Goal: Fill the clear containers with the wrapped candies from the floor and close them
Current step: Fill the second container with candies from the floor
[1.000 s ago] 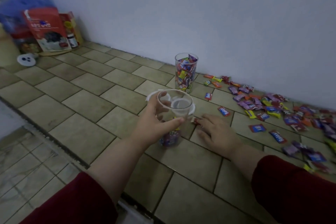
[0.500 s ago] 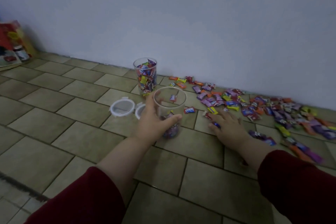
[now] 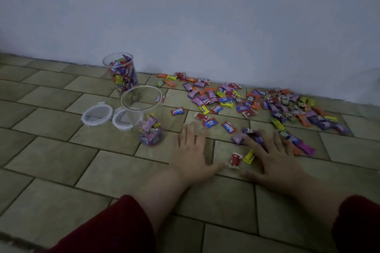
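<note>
Left hand and right hand, fingers straight, spread and gripping nothing, press down on the beige tiled floor below a pale blue-grey wall. A moment ago the left hand steadied the nearer jar; it has since let go and joined the right at the edge of the scatter of brightly wrapped candies strewn along the wall to the right. That points to a two-handed gather rather than a one-by-one pick.

Two clear cylindrical plastic containers stand to the left. The far container is packed to the rim; the near container holds only a low layer, well short of full. Two round clear lids with white rims lie just beside the near container, neither fitted.

Between the hands sit a small red-wrapped candy and a yellow-wrapped candy; purple-wrapped candies touch the right hand.
</note>
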{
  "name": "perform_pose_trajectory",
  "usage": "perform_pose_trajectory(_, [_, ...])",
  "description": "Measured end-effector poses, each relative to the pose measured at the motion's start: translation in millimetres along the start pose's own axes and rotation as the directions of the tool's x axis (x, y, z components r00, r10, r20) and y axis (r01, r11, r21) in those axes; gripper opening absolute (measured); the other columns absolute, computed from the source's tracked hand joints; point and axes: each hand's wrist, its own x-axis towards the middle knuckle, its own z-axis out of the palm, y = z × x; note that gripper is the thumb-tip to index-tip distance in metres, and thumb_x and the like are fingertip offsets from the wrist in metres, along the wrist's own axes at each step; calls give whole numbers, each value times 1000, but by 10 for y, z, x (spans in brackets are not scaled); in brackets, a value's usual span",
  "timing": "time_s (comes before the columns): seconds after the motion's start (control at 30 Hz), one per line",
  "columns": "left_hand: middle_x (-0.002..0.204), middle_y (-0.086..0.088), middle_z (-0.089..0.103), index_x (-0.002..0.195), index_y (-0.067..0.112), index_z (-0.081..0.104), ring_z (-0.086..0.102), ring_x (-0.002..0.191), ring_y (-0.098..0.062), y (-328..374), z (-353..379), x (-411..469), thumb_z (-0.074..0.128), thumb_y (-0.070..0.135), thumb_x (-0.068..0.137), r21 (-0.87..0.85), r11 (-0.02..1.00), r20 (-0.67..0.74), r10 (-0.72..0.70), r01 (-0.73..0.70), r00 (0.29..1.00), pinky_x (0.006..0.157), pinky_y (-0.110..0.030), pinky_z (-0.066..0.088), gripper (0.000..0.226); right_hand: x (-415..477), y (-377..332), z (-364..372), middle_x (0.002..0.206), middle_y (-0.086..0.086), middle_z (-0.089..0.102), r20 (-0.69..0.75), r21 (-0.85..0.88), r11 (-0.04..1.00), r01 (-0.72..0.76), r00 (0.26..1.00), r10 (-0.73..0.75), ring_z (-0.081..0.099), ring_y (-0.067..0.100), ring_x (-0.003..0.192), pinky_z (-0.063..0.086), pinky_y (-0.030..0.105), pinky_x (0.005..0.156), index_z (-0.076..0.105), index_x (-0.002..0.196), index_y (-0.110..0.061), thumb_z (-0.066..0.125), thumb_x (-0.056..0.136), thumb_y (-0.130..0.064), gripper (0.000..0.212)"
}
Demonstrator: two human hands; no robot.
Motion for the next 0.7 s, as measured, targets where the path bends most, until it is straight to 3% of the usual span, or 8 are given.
perform_pose_trajectory(0.07, [161, -11, -19, 153, 30, -7, -18, 147, -32, 97, 60, 164, 28, 95, 63, 104, 995, 44, -5, 0, 999, 118, -55, -6, 116, 112, 39, 53, 160, -4, -18, -83, 51, 995, -85, 993, 89, -20, 34, 144, -5, 63, 113, -21, 136, -61, 6, 59, -96, 89])
perform_pose_trajectory(0.2, [160, -8, -23, 149, 43, -15, -27, 142, -40, 149, 108, 574, 20, 97, 63, 120, 987, 14, -109, 106, 994, 111, -65, -13, 107, 372, 191, 12, 159, 0, -19, -100, 91, 971, -221, 968, 230, -17, 41, 144, -3, 67, 110, -16, 138, -60, 11, 61, -97, 90])
perform_pose_trajectory(0.3, [159, -9, -25, 146, 47, -18, -22, 142, -46, 164, 128, 886, 18, 99, 58, 122, 970, -11, -211, 211, 977, 110, -68, -8, 108, 561, 294, -56, 157, 1, -27, -69, 159, 950, -268, 957, 282, -19, 45, 142, 0, 69, 109, -19, 135, -64, 20, 58, -98, 93])
perform_pose_trajectory(0.4, [159, -9, -25, 145, 52, -16, -15, 143, -49, 153, 112, 1149, 19, 98, 59, 119, 971, 26, -211, 206, 977, 111, -68, -4, 103, 782, 332, -102, 159, 1, -20, -71, 167, 955, -243, 964, 258, -14, 43, 144, 4, 68, 110, -15, 136, -64, 24, 61, -96, 90])
perform_pose_trajectory(0.53, [163, 0, -1, 148, 51, 7, -5, 144, -48, 172, 106, 1354, 25, 84, 78, 177, 980, 98, -104, 86, 990, 113, -64, 2, 79, 1052, 302, -118, 161, -6, 5, -109, 99, 987, -129, 984, 139, 2, 33, 146, 10, 59, 113, 7, 140, -61, 26, 75, -86, 72])
perform_pose_trajectory(0.63, [156, -5, 26, 143, 36, 34, 21, 140, -40, 157, 146, 1351, 38, 62, 90, 145, 989, -28, -10, 14, 1000, 112, -49, 23, 60, 1154, 278, -121, 147, -2, 35, -210, 99, 994, -37, 976, 58, 29, 34, 132, 32, 50, 106, 37, 136, -49, 23, 81, -74, 62])
perform_pose_trajectory(0.7, [141, -4, 45, 129, 26, 50, 40, 124, -33, 162, 162, 1323, 41, 51, 91, 129, 988, -90, 92, -80, 992, 101, -42, 36, 46, 1186, 252, -141, 129, 2, 50, -254, 82, 996, 39, 967, -17, 45, 33, 115, 43, 47, 94, 53, 128, -37, 25, 84, -66, 60])
